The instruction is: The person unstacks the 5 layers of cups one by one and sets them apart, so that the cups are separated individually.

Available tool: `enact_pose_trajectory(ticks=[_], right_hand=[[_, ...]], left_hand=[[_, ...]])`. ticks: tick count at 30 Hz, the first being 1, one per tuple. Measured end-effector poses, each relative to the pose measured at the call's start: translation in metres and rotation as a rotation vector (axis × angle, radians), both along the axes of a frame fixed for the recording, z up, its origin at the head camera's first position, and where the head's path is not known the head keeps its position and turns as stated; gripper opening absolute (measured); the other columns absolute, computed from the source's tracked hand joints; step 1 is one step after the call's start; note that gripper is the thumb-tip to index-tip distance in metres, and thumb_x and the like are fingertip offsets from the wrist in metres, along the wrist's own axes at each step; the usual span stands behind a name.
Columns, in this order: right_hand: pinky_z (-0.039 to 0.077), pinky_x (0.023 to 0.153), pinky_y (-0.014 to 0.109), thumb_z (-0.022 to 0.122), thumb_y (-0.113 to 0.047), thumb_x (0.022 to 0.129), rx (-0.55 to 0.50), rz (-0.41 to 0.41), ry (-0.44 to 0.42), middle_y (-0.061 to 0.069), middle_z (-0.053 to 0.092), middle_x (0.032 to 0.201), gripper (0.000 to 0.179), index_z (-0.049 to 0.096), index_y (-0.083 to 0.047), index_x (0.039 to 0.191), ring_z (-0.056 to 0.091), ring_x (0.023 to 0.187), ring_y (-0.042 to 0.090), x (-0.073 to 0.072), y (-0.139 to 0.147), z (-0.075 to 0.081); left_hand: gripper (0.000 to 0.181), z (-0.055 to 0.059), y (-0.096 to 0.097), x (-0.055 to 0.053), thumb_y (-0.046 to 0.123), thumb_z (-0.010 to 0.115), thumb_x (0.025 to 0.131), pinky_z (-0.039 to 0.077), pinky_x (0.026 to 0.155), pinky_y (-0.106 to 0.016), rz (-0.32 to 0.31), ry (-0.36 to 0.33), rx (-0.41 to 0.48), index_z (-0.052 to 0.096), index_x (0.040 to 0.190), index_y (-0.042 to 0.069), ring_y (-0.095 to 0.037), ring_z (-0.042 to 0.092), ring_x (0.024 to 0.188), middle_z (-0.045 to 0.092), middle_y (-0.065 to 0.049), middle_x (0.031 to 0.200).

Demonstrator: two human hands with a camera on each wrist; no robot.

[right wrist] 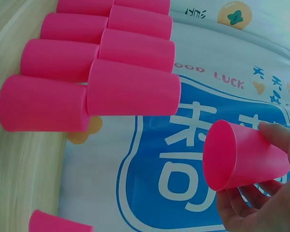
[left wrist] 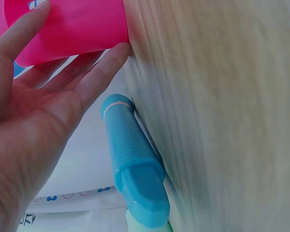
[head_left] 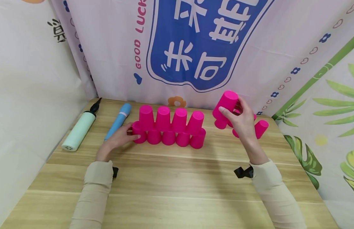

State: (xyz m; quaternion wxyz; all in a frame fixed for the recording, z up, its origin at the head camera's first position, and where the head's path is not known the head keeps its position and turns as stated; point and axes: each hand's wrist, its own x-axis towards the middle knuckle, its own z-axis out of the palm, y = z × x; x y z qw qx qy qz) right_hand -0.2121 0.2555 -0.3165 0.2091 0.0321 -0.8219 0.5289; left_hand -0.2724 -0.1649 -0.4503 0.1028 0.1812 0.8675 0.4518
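Pink plastic cups stand upside down in two tiers on the table: a bottom row (head_left: 168, 138) of several, with a shorter upper row (head_left: 179, 120) resting across them. My left hand (head_left: 118, 137) is at the left end, its thumb in front of the end cup (head_left: 140, 136) and its fingers around the far side. Raised off to the right of the stack, my right hand (head_left: 242, 118) grips another pink cup (head_left: 226, 104) between thumb and fingers, mouth down. In the right wrist view, the open mouth of that held cup (right wrist: 221, 155) shows.
More pink cups (head_left: 261, 128) stand at the right, partly hidden behind my right hand. Left of the stack lie a blue pump-like tube (head_left: 119, 120) and a mint-green hand pump (head_left: 80, 130) with a black nozzle. A printed cloth (head_left: 114, 47) hangs behind the table (head_left: 171, 190).
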Motion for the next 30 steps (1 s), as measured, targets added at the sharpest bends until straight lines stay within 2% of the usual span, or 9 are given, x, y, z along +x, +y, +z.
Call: enact_pose_trajectory(ticks=[8,14,22,30], right_hand=[[0.053,0.083,0.023,0.076,-0.033,0.083,-0.007,-0.057,-0.031,0.006,0.058,0.120,0.060,0.051,-0.016,0.135,0.056,0.106,0.018,-0.002,0.011,-0.015],[0.050,0.091,0.030,0.076,-0.035,0.082,-0.003,-0.113,-0.060,0.006,0.057,0.122,0.065,0.049,-0.012,0.136,0.054,0.107,0.017,-0.009,0.020,-0.034],[0.048,0.096,0.040,0.076,-0.031,0.083,0.040,-0.150,-0.062,0.013,0.057,0.123,0.065,0.047,-0.006,0.135,0.055,0.109,0.024,-0.017,0.027,-0.056],[0.047,0.099,0.041,0.078,-0.021,0.081,0.031,-0.186,-0.106,0.015,0.058,0.124,0.067,0.045,-0.003,0.137,0.057,0.111,0.026,-0.025,0.041,-0.082]], left_hand=[[0.064,0.000,-0.001,0.000,0.020,0.065,0.093,0.045,0.100,-0.051,0.004,0.000,-0.002,0.034,0.144,-0.003,-0.043,0.047,0.123,0.049,-0.026,0.135],[0.063,0.000,-0.001,0.001,0.021,0.065,0.093,0.045,0.100,-0.051,0.004,0.010,-0.007,0.035,0.143,-0.003,-0.043,0.048,0.122,0.050,-0.026,0.134],[0.063,0.000,-0.001,0.001,0.020,0.064,0.094,0.044,0.100,-0.052,0.001,0.011,-0.004,0.035,0.143,-0.005,-0.044,0.047,0.123,0.049,-0.027,0.134],[0.062,0.002,-0.001,0.002,0.020,0.065,0.093,0.045,0.100,-0.051,-0.002,0.003,0.008,0.036,0.142,-0.003,-0.042,0.048,0.122,0.050,-0.025,0.134]])
